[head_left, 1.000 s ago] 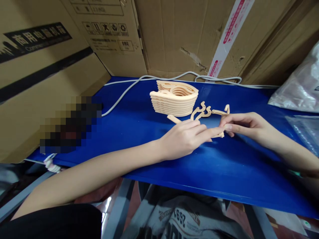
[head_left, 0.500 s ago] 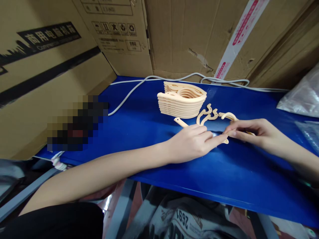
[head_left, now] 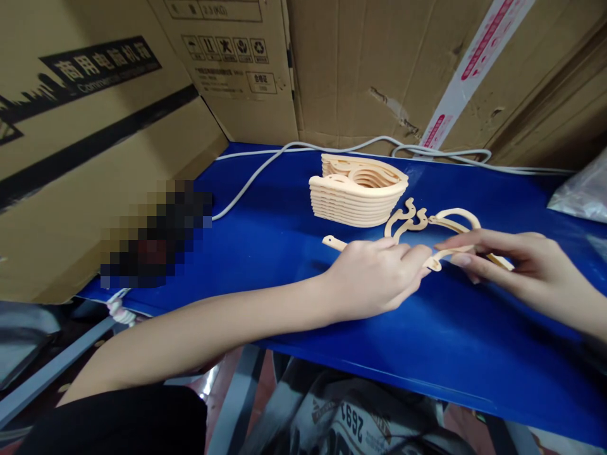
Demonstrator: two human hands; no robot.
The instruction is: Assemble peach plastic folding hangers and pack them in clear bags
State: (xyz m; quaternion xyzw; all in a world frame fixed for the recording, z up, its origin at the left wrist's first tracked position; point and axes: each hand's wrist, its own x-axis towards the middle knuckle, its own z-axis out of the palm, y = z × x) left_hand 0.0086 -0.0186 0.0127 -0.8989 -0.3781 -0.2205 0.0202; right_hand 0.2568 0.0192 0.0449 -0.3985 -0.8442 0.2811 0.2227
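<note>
Cream piece (head_left: 446,254), seemingly pinched by right hand (head_left: 526,258).

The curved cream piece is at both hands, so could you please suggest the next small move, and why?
Perhaps the left hand should ease its fingertips back slightly: they crowd the rounded end of the curved piece, hiding any join, while the right hand pinches that piece.
</note>
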